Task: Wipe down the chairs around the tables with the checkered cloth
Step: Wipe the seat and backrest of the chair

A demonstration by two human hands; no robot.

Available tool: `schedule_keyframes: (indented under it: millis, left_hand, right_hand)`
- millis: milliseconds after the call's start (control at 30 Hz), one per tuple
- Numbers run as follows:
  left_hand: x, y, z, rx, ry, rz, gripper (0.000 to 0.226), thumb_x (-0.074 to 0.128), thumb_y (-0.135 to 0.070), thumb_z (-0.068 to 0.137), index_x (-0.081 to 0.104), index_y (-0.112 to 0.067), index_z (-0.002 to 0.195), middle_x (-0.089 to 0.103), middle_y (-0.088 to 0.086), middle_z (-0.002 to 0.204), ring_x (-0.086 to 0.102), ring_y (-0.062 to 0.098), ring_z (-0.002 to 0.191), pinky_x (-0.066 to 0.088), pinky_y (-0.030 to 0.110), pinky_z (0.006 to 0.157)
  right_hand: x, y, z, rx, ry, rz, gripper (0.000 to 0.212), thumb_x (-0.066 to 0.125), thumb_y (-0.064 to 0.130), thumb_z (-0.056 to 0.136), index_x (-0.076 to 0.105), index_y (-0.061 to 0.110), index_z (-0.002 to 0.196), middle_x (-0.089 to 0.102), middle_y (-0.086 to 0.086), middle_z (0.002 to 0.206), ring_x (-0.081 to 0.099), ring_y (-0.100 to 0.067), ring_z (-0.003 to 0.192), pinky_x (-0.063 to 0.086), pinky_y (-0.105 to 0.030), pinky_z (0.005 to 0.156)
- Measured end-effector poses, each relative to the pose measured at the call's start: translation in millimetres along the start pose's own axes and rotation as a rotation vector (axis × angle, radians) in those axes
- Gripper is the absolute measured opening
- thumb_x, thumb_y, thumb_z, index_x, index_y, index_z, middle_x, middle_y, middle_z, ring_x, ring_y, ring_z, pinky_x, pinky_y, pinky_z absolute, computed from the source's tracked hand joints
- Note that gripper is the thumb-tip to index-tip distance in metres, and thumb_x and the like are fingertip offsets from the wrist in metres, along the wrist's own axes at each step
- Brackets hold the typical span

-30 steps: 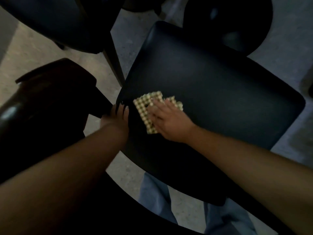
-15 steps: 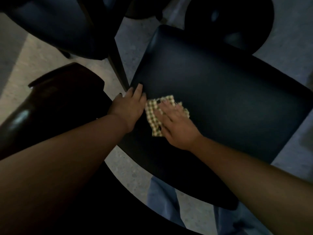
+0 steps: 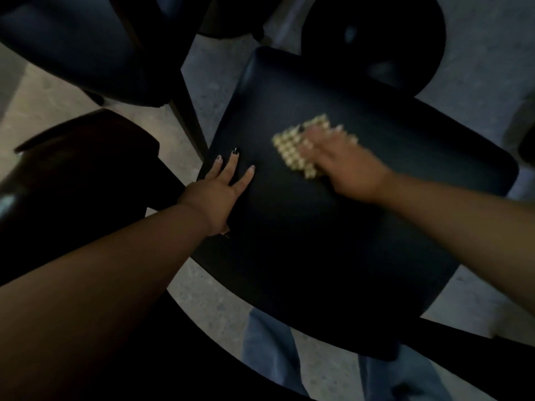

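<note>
Head view: the checkered cloth (image 3: pixel 292 149) lies on the chair seat (image 3: pixel 333 241) toward its far edge, pressed under the blurred right hand (image 3: pixel 344 166), grip released. The left hand (image 3: pixel 220 192) rests flat at the seat's left edge, fingers straight. Another chair (image 3: pixel 86 47) stands just beyond.

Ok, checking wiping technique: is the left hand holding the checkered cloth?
No, the checkered cloth lies under the right hand, while the left hand rests flat on the chair seat, apart from it.

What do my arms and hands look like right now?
The left forearm and right forearm are bare: no sleeves, watch or bracelet. The left hand has painted nails, one dark, the others pale. The right hand is too blurred for detail.
</note>
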State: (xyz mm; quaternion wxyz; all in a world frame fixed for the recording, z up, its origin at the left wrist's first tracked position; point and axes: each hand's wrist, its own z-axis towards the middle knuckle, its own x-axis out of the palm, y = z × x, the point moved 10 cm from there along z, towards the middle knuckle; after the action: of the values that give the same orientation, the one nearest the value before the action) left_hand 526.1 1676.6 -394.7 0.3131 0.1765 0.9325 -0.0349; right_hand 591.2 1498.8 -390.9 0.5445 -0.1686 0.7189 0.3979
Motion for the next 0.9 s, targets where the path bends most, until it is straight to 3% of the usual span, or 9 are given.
schedule_keyframes:
  millis: [67, 233, 300, 400, 467, 667, 767, 900]
  left_hand:
    - [1, -2, 1, -0.002, -0.008, -0.005, 0.131, 0.081, -0.040, 0.072, -0.024, -0.031, 0.148, -0.036, 0.007, 0.153, -0.016, 0.033, 0.147, 0.040, 0.047, 0.107]
    - [4, -4, 3, -0.015, -0.064, 0.015, 0.129, 0.079, -0.038, 0.075, -0.026, -0.029, 0.148, -0.040, 0.009, 0.151, -0.019, 0.034, 0.146, 0.038, 0.043, 0.108]
    - [7, -7, 4, -0.019, -0.094, 0.050, 0.127, 0.078, -0.038, 0.077, -0.026, -0.025, 0.148, -0.040, 0.013, 0.151, -0.018, 0.037, 0.146, 0.038, 0.041, 0.107]
    - [8, -8, 5, -0.031, -0.118, 0.096, 0.127, 0.076, -0.038, 0.078, -0.028, -0.021, 0.147, -0.038, 0.018, 0.151, -0.015, 0.040, 0.146, 0.041, 0.041, 0.103]
    - [8, -12, 5, -0.029, -0.095, 0.108, 0.126, 0.077, -0.036, 0.078, -0.027, -0.018, 0.148, -0.037, 0.020, 0.151, -0.014, 0.043, 0.145, 0.041, 0.041, 0.103]
    - [3, -17, 6, -0.037, -0.087, 0.133, 0.115, 0.072, -0.023, 0.084, -0.022, -0.012, 0.150, -0.031, 0.027, 0.152, -0.011, 0.048, 0.144, 0.041, 0.040, 0.102]
    - [3, -18, 6, -0.036, -0.073, 0.131, 0.120, 0.075, -0.029, 0.082, -0.023, -0.011, 0.149, -0.031, 0.028, 0.151, -0.011, 0.048, 0.144, 0.040, 0.040, 0.103]
    - [2, -19, 4, -0.038, -0.046, 0.122, 0.124, 0.077, -0.035, 0.079, -0.024, -0.011, 0.149, -0.033, 0.027, 0.151, -0.012, 0.048, 0.144, 0.040, 0.040, 0.104]
  right_hand:
    - [-21, -45, 13, 0.201, -0.069, 0.014, 0.053, 0.050, -0.002, 0.089, 0.042, 0.002, 0.141, 0.033, -0.028, 0.148, 0.028, -0.044, 0.139, 0.023, -0.054, 0.114]
    - [-49, -78, 52, 0.692, -0.297, 0.028, 0.049, 0.038, 0.015, 0.094, 0.040, 0.010, 0.143, 0.031, -0.015, 0.152, 0.025, -0.029, 0.141, 0.015, -0.035, 0.116]
    - [-47, -54, 90, 0.625, -0.267, 0.001, 0.049, 0.039, 0.018, 0.094, 0.039, 0.012, 0.142, 0.033, -0.014, 0.151, 0.025, -0.028, 0.141, 0.015, -0.035, 0.116]
    - [-23, -10, 140, 0.406, -0.095, 0.016, 0.060, 0.043, 0.008, 0.092, 0.027, 0.013, 0.149, 0.015, -0.012, 0.158, 0.007, -0.027, 0.147, 0.004, -0.038, 0.119]
    - [-17, -6, 141, 0.389, -0.059, 0.020, 0.069, 0.044, -0.001, 0.087, 0.020, 0.013, 0.151, 0.008, -0.011, 0.160, 0.000, -0.027, 0.148, -0.002, -0.038, 0.118]
    - [-35, -53, 38, 0.650, -0.274, 0.115, 0.063, 0.045, -0.001, 0.086, 0.031, 0.007, 0.147, 0.018, -0.016, 0.157, 0.011, -0.030, 0.146, 0.002, -0.034, 0.118]
    - [-37, -83, -48, 0.887, -0.370, 0.100, 0.064, 0.048, -0.003, 0.082, 0.035, 0.002, 0.145, 0.025, -0.023, 0.153, 0.020, -0.036, 0.143, 0.007, -0.038, 0.119]
    - [-32, -105, -173, 1.272, -0.475, 0.125, 0.067, 0.048, -0.007, 0.082, 0.029, -0.003, 0.146, 0.022, -0.028, 0.152, 0.017, -0.039, 0.142, 0.005, -0.041, 0.119]
